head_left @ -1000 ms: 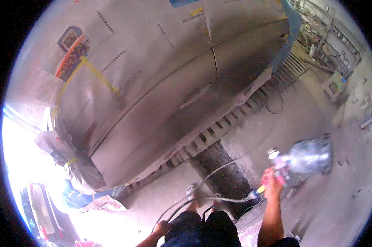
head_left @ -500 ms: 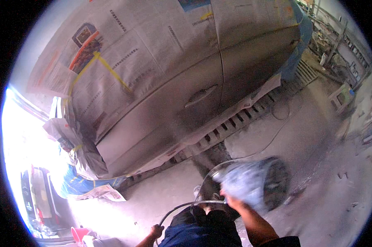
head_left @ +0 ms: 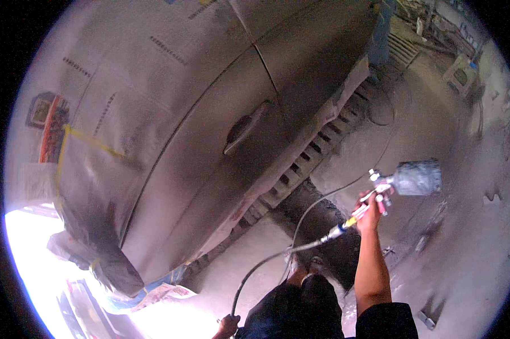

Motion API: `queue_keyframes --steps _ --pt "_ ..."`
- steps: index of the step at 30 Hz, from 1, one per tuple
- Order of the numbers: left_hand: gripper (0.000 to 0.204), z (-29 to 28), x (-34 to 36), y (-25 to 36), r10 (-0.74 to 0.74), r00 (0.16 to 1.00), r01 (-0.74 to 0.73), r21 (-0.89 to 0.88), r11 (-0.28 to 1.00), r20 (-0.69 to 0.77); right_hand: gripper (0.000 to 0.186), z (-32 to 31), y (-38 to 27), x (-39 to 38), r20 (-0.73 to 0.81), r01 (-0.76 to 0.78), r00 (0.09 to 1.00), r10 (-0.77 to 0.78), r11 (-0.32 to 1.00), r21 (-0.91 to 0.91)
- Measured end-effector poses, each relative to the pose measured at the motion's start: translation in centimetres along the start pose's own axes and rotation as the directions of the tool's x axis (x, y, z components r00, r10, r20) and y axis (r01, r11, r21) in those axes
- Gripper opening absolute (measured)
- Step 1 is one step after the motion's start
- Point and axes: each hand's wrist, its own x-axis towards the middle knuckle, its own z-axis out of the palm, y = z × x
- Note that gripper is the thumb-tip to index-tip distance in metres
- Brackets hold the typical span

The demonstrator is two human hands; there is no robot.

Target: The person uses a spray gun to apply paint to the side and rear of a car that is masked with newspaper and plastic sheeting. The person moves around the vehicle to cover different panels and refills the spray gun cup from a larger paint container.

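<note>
My right hand (head_left: 368, 213) is wrapped round the handle of a paint spray gun (head_left: 382, 185), held out to the right of the car's lower side. A grey, paint-stained cup (head_left: 417, 178) on the gun points to the right. From the handle's lower end an air hose (head_left: 260, 264) curves down to my left hand (head_left: 228, 326), whose fingers are closed round it. Ahead, a dark car side panel (head_left: 192, 192) with a door handle (head_left: 245, 129) runs diagonally. Taped masking paper (head_left: 130, 68) covers the part above it. The gun and panel are apart.
A slotted floor grate (head_left: 291, 172) runs along under the car. Thin hose (head_left: 386, 148) trails over the concrete floor (head_left: 452, 237). A pale box-like object (head_left: 461, 74) stands at the far right. Bundled masking paper (head_left: 111, 274) hangs at the car's left end.
The spray gun and my right hand have moved farther forward and to the right; the cup was large and blurred before. My view has turned, so the car appears steeper and farther left.
</note>
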Motion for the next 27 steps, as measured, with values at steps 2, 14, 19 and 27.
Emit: queue_keyframes --steps 2,14,19,27 --pt "0.027 0.2 0.1 4.5 -0.027 0.999 0.029 0.062 0.998 -0.033 0.028 -0.4 -0.3 2.5 -0.069 0.121 0.991 -0.115 0.987 0.104" --pt "0.03 -5.1 2.7 0.3 0.032 0.998 -0.059 0.53 0.846 0.059 0.025 0.7 5.2 -13.0 0.492 -0.253 0.683 0.539 0.807 -0.533" --pt "0.021 -3.4 3.9 2.9 0.253 0.936 -0.353 0.675 0.648 0.246 0.024 1.8 -1.9 -10.1 0.239 -0.16 0.941 0.239 0.938 -0.308" --pt "0.041 4.4 2.7 7.8 0.509 0.844 -0.496 0.609 0.619 0.17 0.029 1.2 -16.2 -6.3 -0.172 0.084 0.972 -0.158 0.923 -0.374"
